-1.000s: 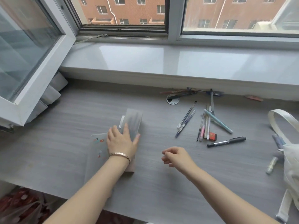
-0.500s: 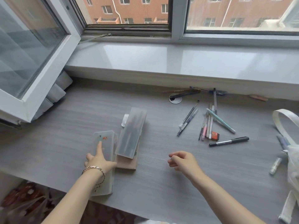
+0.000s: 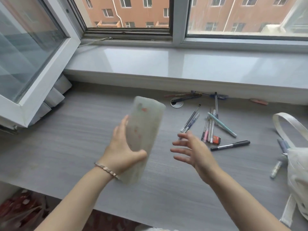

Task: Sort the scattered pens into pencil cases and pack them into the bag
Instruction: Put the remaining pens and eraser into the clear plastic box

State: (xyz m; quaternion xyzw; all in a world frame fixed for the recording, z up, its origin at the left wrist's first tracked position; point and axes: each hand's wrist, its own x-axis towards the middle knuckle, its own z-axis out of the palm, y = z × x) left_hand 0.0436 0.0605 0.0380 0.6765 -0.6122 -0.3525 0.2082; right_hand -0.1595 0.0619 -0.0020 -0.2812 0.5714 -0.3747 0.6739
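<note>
Left hand (image 3: 123, 152) fingers (image 3: 123, 121) and thumb clamped round lower half of translucent pencil case (image 3: 145, 130), held tilted above tabletop (image 3: 66, 139) middle; case blurred. Right hand (image 3: 195, 154) fingers spread, holding nothing, just beside case. Step, likely: open case. Steady it with left, let right find lid edge, keep opening upward. Pens (image 3: 211, 125) scattered toward back right; bag (image 3: 298, 164) at right edge.

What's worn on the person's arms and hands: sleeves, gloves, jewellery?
No sleeves or gloves in view. The left hand has a thin rose-gold link bracelet at its wrist. The right hand wears nothing; no rings show.
</note>
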